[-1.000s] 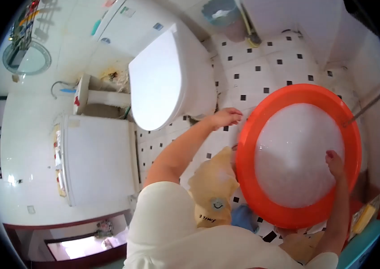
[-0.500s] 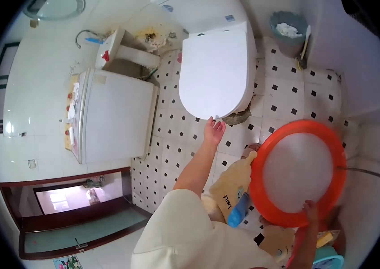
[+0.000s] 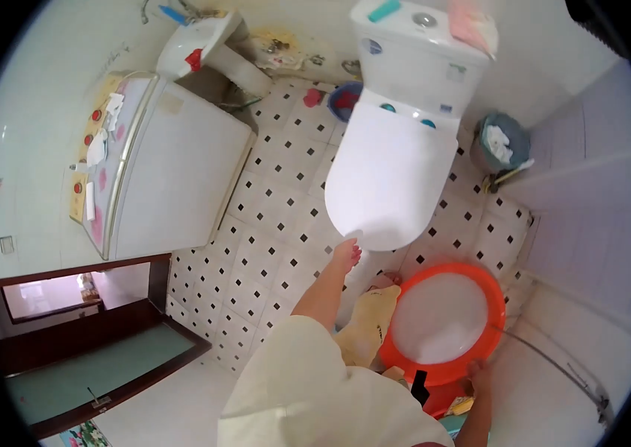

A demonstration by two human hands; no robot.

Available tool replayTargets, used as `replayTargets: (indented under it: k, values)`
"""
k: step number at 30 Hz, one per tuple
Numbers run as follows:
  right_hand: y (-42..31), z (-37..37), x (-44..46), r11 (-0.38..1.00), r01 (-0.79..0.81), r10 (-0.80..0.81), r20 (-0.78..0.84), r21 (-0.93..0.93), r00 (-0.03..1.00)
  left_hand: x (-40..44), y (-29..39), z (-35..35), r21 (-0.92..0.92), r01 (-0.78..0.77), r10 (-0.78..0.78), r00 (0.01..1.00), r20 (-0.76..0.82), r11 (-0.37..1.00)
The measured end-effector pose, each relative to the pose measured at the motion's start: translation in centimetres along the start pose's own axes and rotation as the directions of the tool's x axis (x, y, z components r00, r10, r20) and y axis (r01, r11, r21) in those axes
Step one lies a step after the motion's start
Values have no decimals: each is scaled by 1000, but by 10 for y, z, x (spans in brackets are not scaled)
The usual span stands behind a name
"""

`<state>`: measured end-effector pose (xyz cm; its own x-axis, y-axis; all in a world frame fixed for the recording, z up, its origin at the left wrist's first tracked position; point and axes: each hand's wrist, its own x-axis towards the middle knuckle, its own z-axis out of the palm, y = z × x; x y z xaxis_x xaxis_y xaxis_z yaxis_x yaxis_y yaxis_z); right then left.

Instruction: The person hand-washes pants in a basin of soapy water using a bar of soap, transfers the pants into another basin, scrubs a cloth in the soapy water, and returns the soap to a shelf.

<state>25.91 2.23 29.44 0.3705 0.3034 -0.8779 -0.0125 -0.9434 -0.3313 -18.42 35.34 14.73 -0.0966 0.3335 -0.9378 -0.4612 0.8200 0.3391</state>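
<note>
- Reaching with the left hand [image 3: 347,255] to the front edge of the toilet lid [image 3: 392,175]; touching or just beside, cannot tell.
- Bending the left fingers loosely, with the thumb apart and nothing seen between.
- Placing the right hand [image 3: 477,375] at the near right rim of the orange tub [image 3: 496,294]; closed on it or merely resting, cannot tell, the right fingers being too small and dark.
- Near the toilet's front, to its right: on the tiled floor [image 3: 286,212], filled with whitish liquid [image 3: 438,316].
- Beside the toilet, on its right: near a bin [image 3: 485,153] with white paper [image 3: 498,143].
</note>
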Motion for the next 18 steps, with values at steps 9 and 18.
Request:
replayTargets:
  k: [9,18]
  values:
    - [-125,55,-48,988,151,-145,206,-17,968,-70,70,-69,188,-113,111,994,18,976]
    - [-100,46,-37,964,173,-129,216,-203,968,-137,92,-148,341,-219,195,975,104,914]
